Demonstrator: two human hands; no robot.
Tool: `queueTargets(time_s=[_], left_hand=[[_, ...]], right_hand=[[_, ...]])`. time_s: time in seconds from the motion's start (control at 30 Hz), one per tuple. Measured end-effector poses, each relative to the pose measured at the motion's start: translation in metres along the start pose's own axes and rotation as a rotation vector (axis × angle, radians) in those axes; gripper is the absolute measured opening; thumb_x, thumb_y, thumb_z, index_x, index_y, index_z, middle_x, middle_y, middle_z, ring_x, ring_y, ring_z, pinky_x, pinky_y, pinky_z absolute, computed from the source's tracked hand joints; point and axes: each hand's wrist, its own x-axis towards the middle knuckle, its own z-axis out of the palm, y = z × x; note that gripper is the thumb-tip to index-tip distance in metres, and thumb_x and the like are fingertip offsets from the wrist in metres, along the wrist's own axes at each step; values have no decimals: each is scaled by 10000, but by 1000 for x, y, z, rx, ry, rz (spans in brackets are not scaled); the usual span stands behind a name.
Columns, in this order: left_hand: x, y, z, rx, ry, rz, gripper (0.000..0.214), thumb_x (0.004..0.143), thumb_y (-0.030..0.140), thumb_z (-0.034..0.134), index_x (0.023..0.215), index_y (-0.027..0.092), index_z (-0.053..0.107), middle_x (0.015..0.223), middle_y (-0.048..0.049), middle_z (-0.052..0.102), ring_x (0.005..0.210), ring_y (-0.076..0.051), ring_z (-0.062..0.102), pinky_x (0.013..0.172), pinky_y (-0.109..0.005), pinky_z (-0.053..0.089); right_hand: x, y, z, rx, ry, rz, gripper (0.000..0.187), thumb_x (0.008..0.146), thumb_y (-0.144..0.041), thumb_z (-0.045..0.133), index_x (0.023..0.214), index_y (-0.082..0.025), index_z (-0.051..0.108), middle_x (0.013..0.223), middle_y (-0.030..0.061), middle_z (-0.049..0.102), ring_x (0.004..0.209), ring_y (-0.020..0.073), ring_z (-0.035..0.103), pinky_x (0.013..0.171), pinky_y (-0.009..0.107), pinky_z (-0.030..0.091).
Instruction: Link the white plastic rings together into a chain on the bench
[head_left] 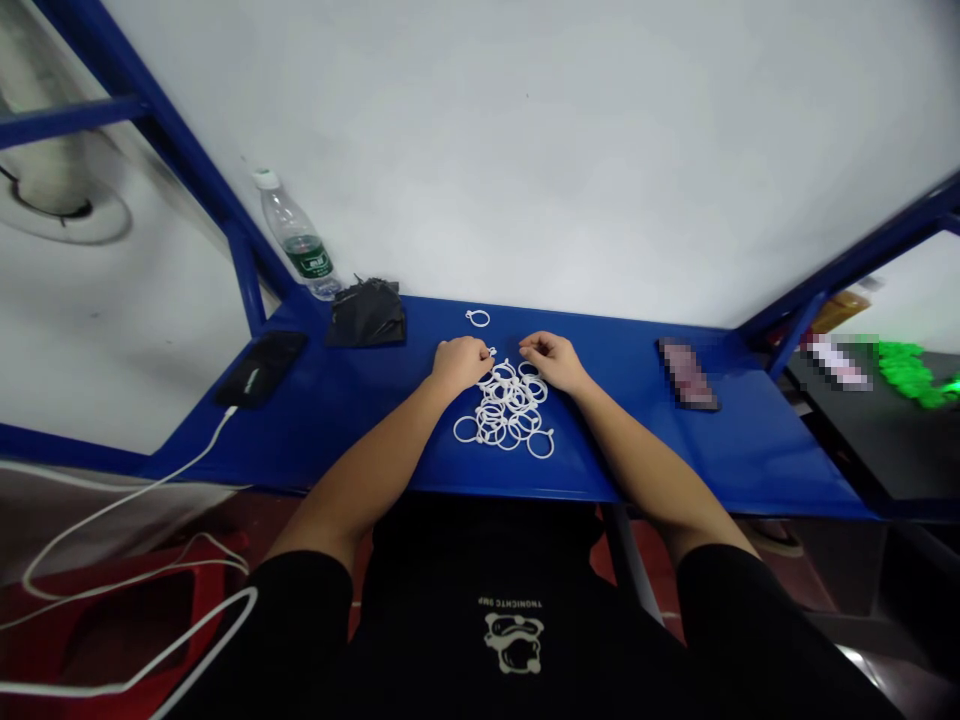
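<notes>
A loose pile of white plastic rings with small eyelets, like curtain rings [510, 432], lies on the blue tabletop [375, 420] between my hands. My left hand [461, 364] is closed at the pile's upper left, with a ring's eyelet showing at its fingertips. At the upper right, my right hand [556, 360] has its fingers curled together beside a ring; whatever is between the fingertips is too small to make out. One single ring [478, 318] lies apart, behind the pile near the wall.
A black power bank [262, 370] with a white cable [187, 465] lies at the left. Behind it are a plastic bottle [300, 240] and a black plastic bag [367, 315]. A blurred phone-shaped object [688, 375] lies right. Blue frame bars [795, 330] flank the table.
</notes>
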Motion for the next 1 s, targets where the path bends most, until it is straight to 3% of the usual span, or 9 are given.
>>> queueTargets(time_s=[0.13,0.33,0.57,0.73,1.0], left_hand=[[-1,8,-6,-108,89,69,158,927,298,799,786,231,773,842,-46,758,734,-206,674,729,-353,500],[-7,27,-13,-229,110,253,91,963,283,793,900,219,775,950,-33,761,769,-167,677,790,-345,513],[-10,30,-13,-217,79,270,120,988,294,775,901,214,759,956,-34,768,798,-176,693,814,-359,518],[-10,30,-14,-221,78,257,175,1095,319,620,1103,211,757,1018,-65,801,923,-214,736,840,-372,530],[-9,29,-12,-154,110,332,216,1095,302,609,953,221,750,927,-48,786,894,-215,717,827,-375,478]], right_hand=[[-1,-3,0,10,1,-16,312,892,-500,746,994,-207,784,808,21,747,657,161,599,653,315,484],[-6,-14,0,24,11,-74,349,939,-547,733,1037,-219,802,892,53,793,726,187,657,690,328,503],[-8,-20,1,22,-11,-109,324,941,-535,724,989,-221,785,829,37,764,645,164,587,619,308,454],[-10,-22,2,-5,-23,-123,321,943,-538,716,924,-220,753,730,6,694,611,151,539,594,294,433],[-11,-25,4,5,-11,-138,277,967,-486,681,929,-223,760,737,10,713,632,163,586,627,308,465]])
